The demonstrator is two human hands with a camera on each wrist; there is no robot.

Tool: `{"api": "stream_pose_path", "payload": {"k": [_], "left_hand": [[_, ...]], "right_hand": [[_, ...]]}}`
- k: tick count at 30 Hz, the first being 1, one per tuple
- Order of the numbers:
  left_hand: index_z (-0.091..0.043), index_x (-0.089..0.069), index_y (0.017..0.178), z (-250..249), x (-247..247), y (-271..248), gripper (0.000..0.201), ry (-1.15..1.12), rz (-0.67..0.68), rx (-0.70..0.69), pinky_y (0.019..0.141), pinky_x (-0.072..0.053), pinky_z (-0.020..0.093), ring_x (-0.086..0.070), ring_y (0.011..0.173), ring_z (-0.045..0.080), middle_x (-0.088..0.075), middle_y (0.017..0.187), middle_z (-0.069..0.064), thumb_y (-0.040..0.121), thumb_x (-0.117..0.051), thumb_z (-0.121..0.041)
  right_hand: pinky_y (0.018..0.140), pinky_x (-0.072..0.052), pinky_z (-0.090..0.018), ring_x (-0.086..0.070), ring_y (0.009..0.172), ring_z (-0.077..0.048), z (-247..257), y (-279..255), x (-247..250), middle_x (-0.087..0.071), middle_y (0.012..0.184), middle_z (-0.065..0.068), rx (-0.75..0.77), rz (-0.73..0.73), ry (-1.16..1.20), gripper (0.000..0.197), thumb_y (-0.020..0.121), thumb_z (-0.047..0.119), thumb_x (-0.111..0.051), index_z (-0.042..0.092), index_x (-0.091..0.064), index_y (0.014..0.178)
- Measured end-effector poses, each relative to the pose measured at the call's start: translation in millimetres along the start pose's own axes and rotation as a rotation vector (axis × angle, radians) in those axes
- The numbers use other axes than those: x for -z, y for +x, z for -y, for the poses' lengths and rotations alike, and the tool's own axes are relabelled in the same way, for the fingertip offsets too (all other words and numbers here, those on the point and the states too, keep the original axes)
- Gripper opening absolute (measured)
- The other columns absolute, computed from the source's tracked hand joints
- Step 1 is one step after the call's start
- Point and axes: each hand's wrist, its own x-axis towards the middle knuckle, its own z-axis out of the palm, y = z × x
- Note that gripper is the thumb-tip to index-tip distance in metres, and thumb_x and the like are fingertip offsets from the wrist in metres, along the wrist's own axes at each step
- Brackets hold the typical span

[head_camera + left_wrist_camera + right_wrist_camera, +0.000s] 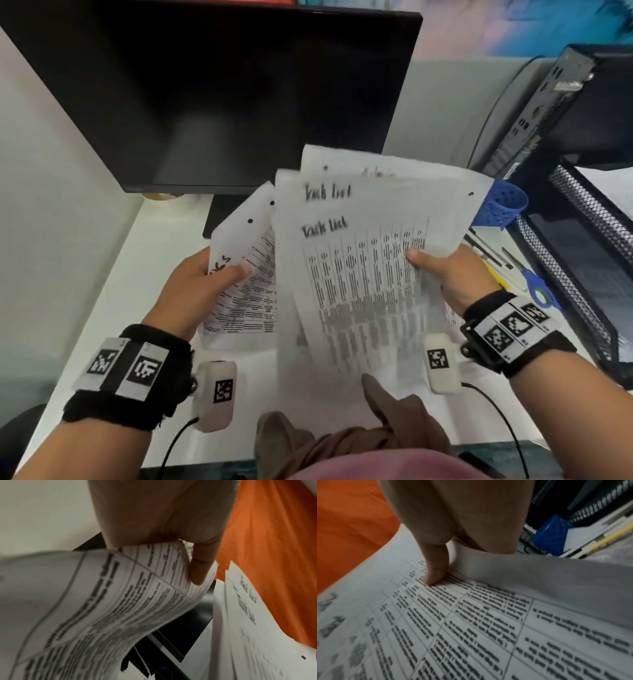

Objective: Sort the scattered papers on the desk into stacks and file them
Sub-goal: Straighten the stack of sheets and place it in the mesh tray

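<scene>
Head view: papers [359, 274] in both hands.

Head view down over desk; wrist views close along thumbs, sharing papers [359, 274]

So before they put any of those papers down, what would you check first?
1. Left hand grips its sheets: ok.
2. Right hand pinches its "Task list" sheets: ok.
3. The two bundles are separate: ok.
4. Headings readable for sorting: right ok, left cannot tell.
5. Free room in the mesh tray: cannot tell.
6. Scissors and pens off the papers: ok.
</scene>
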Motion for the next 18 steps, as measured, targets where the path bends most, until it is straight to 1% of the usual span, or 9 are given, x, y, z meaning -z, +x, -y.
{"api": "stream_pose_path", "payload": {"k": [2,4,6,9,10,12,14,15,18], "left_hand": [[-0.023,-0.072,0.099,-5.3,-1.8,0.1,0.018,0.061,-0.012,-0.020,0.087,-0.054,0.045,-0.072,0.087,0.020,-0.076,0.093,-0.003,0.082,-0.071,-0.020],[-0.024,-0.073,0.094,-15.4,-2.0,0.2,0.013,0.094,-0.024,-0.053,0.081,-0.055,0.042,-0.072,0.080,0.016,-0.076,0.087,-0.006,0.082,-0.071,-0.019],[-0.027,-0.074,0.085,-28.1,-0.9,1.8,0.011,0.091,-0.028,-0.088,0.075,-0.053,0.035,-0.072,0.074,0.010,-0.076,0.081,-0.009,0.080,-0.073,-0.017],[-0.033,-0.076,0.075,-50.8,0.2,4.2,0.013,0.059,-0.006,-0.123,0.077,-0.052,0.035,-0.072,0.075,0.011,-0.076,0.081,-0.009,0.071,-0.077,-0.021],[-0.036,-0.076,0.072,-57.0,1.1,6.0,0.014,0.067,0.008,-0.140,0.076,-0.052,0.035,-0.072,0.073,0.012,-0.076,0.080,-0.008,0.071,-0.077,-0.021],[-0.032,-0.075,0.066,-70.4,0.4,6.8,0.016,0.077,0.042,-0.166,0.071,-0.051,0.033,-0.069,0.065,0.010,-0.074,0.072,-0.008,0.077,-0.073,-0.020],[-0.024,-0.072,0.062,-82.4,-2.2,5.5,0.010,0.114,0.118,-0.187,0.063,-0.047,0.029,-0.064,0.057,0.008,-0.069,0.063,-0.008,0.068,-0.073,-0.032],[-0.021,-0.071,0.060,-88.6,-4.5,3.6,0.017,0.148,0.158,-0.195,0.060,-0.045,0.026,-0.061,0.054,0.008,-0.066,0.059,-0.008,0.061,-0.071,-0.038],[-0.029,-0.071,0.054,-96.5,-9.4,3.2,0.009,0.181,0.277,-0.224,0.050,-0.043,0.014,-0.059,0.049,0.002,-0.064,0.053,-0.011,0.062,-0.067,-0.032]], "right_hand": [[0.100,-0.045,-0.039,-0.066,0.098,-0.015,7.8,-3.7,4.5,-0.072,0.102,-0.003,-0.004,0.026,-0.087,0.050,0.066,0.033,-0.079,0.013,-0.066,0.110],[0.097,-0.045,-0.032,-0.064,0.096,-0.009,13.8,-5.1,9.0,-0.070,0.102,0.001,0.012,0.056,-0.169,0.036,0.076,0.021,-0.072,0.014,-0.065,0.110],[0.096,-0.045,-0.034,-0.065,0.098,-0.012,19.8,-5.2,10.3,-0.071,0.103,0.001,0.033,0.084,-0.232,0.038,0.073,0.025,-0.074,0.017,-0.065,0.109],[0.093,-0.046,-0.032,-0.065,0.100,-0.012,28.5,-4.5,6.2,-0.070,0.107,0.002,0.056,0.154,-0.330,0.045,0.073,0.029,-0.074,0.017,-0.063,0.116],[0.091,-0.047,-0.030,-0.064,0.099,-0.010,31.4,-3.7,3.7,-0.070,0.107,0.002,0.079,0.168,-0.354,0.043,0.076,0.028,-0.072,0.017,-0.063,0.117],[0.085,-0.049,-0.025,-0.063,0.096,-0.004,38.9,-2.6,-4.1,-0.069,0.105,0.007,0.133,0.178,-0.386,0.039,0.081,0.026,-0.069,0.017,-0.062,0.119],[0.080,-0.047,-0.019,-0.060,0.094,0.003,47.8,-1.0,-13.3,-0.066,0.099,0.016,0.200,0.186,-0.403,0.036,0.083,0.024,-0.068,0.022,-0.060,0.118],[0.078,-0.045,-0.016,-0.058,0.093,0.006,52.3,-0.2,-18.1,-0.064,0.096,0.019,0.221,0.199,-0.410,0.034,0.083,0.023,-0.068,0.025,-0.060,0.116],[0.075,-0.043,-0.009,-0.057,0.087,0.012,60.8,2.7,-31.1,-0.062,0.088,0.025,0.243,0.277,-0.452,0.024,0.084,0.023,-0.067,0.034,-0.061,0.104]]}}
